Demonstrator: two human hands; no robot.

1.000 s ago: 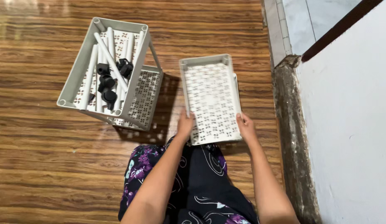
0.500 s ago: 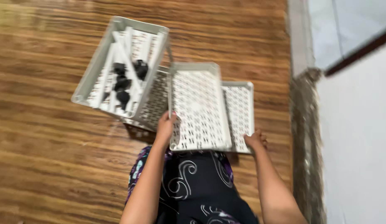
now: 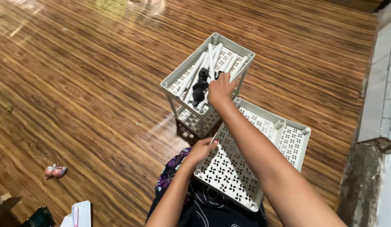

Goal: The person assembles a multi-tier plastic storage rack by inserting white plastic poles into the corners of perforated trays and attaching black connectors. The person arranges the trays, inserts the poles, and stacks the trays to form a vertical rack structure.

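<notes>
Right hand: your right hand (image 3: 220, 89) has left the near edge of the shelf tray, where it was a second ago, and now reaches out over the small rack; its fingers curl down among the white tubes (image 3: 212, 59); a grip on one looks likely, but the knuckles hide the fingertips, so you cannot tell what it has closed on.
Left hand: your left hand (image 3: 201, 149) keeps its hold; fingers wrapped over the near left edge of the upper shelf tray (image 3: 233, 168), thumb on the patterned face; closed and gripping that tray alone.
Change: half a second ago both hands steadied the trays; now one hand carries that and the other has gone to the loose parts; you seem to have moved from placing trays to picking a part.
Shelf trays: the upper tray rests tilted over your lap; a second tray (image 3: 294, 141) lies beneath it and shows past its far right edge; socket corners show on both.
Rack: the small rack (image 3: 185, 75) stands on the wooden floor (image 3: 86, 84) just beyond the trays; its top tray holds the tubes lying lengthwise and black fittings (image 3: 200, 86) near its middle, just left of your right hand.
Floor edge: a small pink object (image 3: 55, 170) lies well apart to the left.
</notes>
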